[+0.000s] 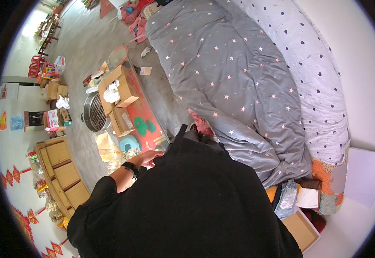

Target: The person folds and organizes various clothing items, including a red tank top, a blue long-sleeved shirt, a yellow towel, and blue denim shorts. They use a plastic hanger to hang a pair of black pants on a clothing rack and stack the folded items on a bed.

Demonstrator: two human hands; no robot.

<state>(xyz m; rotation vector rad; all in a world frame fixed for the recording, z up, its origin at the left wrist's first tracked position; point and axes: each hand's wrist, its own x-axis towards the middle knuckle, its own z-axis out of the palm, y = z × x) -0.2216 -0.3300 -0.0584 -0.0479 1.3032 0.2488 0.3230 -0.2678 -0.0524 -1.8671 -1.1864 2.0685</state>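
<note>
My left hand (pixel 150 158) reaches past the edge of my black top, beside the near end of a low table with a red top (pixel 149 129). A dark watch (pixel 131 167) is on that wrist. Its fingers are small and partly covered by the black cloth (pixel 187 202), so whether they hold anything does not show. Next to the hand sit a light blue round thing (pixel 129 143) and some clear plastic wrapping (pixel 115 162). My right hand is out of sight, and the black clothing fills the lower middle.
Cardboard boxes (pixel 127 92) stand on the low table. Left of it are a round metal pot with a rack (pixel 95 112) and brown paper (pixel 105 146). A bed with a grey starred quilt (pixel 234 73) lies to the right. A wooden cabinet (pixel 62 167) stands at the left.
</note>
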